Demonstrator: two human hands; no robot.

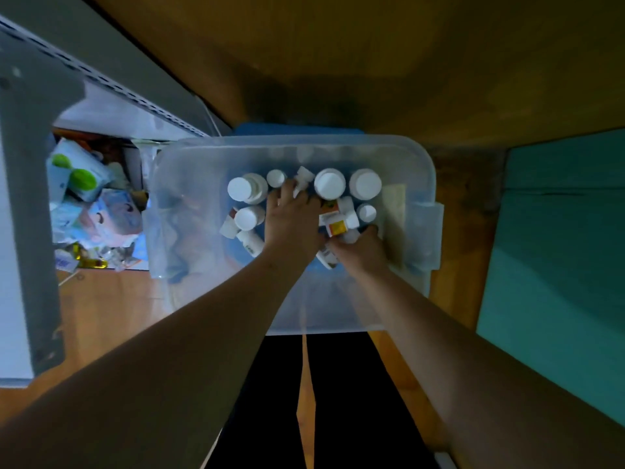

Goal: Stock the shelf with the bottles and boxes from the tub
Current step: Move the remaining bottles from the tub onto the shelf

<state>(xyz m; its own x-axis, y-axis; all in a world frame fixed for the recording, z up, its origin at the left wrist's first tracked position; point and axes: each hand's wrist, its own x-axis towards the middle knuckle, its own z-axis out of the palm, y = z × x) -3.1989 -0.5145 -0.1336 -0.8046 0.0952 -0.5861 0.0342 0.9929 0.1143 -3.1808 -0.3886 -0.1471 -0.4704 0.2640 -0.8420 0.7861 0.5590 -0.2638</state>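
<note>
Your left hand (293, 221) is deep in the clear tub (419, 164), fingers curled on a small white bottle (302, 179), it seems. Your right hand (363, 250) grips a bottle with an orange label (337, 227). More white-capped bottles (329, 184) stand around. The grey shelf (30, 204) is off to your left.

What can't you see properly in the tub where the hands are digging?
- Head view: the left hand covers whatever its fingers touch; grip unclear.
- Head view: the right hand hides most of the bottle beneath it.
- Bottle labels, like the orange-labelled bottle, are too small and blurred to read.
- The tub has cloudy walls that blur its left part.
- The shelf is cut off by the left edge.
</note>
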